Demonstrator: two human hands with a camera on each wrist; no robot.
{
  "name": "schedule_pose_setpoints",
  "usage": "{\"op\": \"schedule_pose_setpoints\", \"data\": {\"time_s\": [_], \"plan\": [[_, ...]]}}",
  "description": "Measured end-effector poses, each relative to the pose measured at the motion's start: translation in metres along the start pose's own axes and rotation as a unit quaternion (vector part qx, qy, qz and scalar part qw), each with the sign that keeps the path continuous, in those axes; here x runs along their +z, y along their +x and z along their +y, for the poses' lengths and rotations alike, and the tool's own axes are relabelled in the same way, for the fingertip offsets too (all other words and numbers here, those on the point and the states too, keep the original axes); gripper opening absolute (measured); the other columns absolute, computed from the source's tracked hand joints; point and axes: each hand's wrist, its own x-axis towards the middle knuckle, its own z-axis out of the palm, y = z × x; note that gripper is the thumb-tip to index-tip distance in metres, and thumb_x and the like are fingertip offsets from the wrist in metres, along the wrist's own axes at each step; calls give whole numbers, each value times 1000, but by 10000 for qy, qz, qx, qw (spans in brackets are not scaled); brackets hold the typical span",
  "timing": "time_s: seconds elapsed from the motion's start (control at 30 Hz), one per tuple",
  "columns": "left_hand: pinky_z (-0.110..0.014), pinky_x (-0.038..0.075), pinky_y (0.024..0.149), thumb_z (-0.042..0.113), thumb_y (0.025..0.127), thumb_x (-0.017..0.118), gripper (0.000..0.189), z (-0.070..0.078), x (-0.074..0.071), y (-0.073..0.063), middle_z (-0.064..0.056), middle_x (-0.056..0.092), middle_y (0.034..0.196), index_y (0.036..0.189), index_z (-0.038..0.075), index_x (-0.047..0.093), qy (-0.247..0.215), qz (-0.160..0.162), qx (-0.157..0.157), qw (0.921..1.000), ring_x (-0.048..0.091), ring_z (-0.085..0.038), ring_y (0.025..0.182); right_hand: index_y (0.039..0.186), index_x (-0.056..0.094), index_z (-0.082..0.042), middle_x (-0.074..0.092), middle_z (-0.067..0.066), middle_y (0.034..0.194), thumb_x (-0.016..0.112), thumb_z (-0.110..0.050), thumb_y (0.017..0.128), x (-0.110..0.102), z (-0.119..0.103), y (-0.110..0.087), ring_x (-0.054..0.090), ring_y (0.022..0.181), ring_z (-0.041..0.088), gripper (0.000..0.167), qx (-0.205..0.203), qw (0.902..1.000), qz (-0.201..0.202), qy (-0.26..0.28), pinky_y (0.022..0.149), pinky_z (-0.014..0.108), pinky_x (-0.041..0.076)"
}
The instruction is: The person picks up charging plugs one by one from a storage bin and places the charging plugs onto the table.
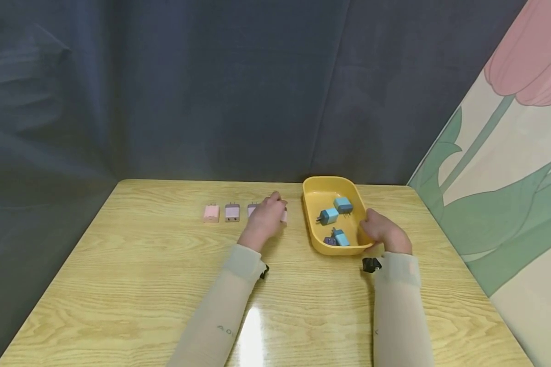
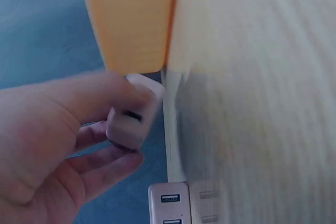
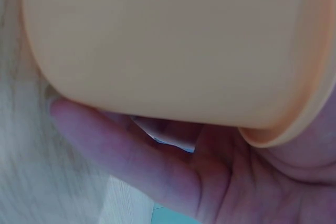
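My left hand (image 1: 265,216) pinches a pale pink charger plug (image 2: 135,114) between thumb and fingers, a dark port showing on its face. To the left stand a pink charger plug (image 1: 211,213), a lilac one (image 1: 232,212) and another lilac one (image 1: 252,208), which my hand partly covers. At the right front corner of the yellow bin (image 1: 308,224), my right hand (image 1: 385,232) grips the wall, thumb (image 3: 121,150) along the outside. Blue charger plugs (image 1: 343,205) and a dark purple one (image 1: 329,240) lie inside the bin.
The wooden table (image 1: 142,285) ends at a dark curtain (image 1: 220,102) behind and on the left. A wall with a painted tulip (image 1: 532,66) borders the right side. The bin stands near the table's back edge.
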Motion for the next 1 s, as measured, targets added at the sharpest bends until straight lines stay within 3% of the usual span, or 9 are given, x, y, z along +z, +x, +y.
{"op": "schedule_pose_setpoints", "data": {"time_s": [0.13, 0.27, 0.67, 1.0], "plan": [[-48, 64, 96, 17, 97, 80, 43, -9, -3, 0, -13, 61, 143, 138, 6, 72, -496, 181, -273, 9982, 72, -32, 112, 145, 43, 11, 60, 22, 111, 38, -17, 106, 0, 0, 0, 66, 97, 33, 48, 7, 10000, -8, 44, 84, 39, 57], [-55, 62, 93, 19, 98, 78, 40, -14, -1, 0, -14, 61, 145, 136, 6, 72, -696, 278, -425, 9963, 72, -36, 107, 145, 43, 11, 60, 23, 112, 37, -16, 106, 0, 0, 0, 66, 96, 32, 48, 31, 9999, -17, 114, 81, 37, 59], [-47, 63, 104, 23, 98, 83, 44, -15, 11, 4, -14, 65, 141, 136, 5, 73, -467, 247, -143, 9985, 74, -31, 119, 145, 43, 12, 60, 23, 112, 38, -15, 105, 0, 2, 1, 67, 96, 32, 48, -5, 9999, -10, 125, 78, 34, 60], [-44, 63, 105, 20, 99, 82, 42, -16, 15, 6, -13, 64, 143, 136, 4, 72, -449, 262, -117, 9986, 73, -29, 122, 146, 41, 13, 59, 24, 113, 37, -15, 106, 1, 3, 3, 68, 93, 31, 49, -4, 9996, -33, 272, 73, 33, 63]]}}
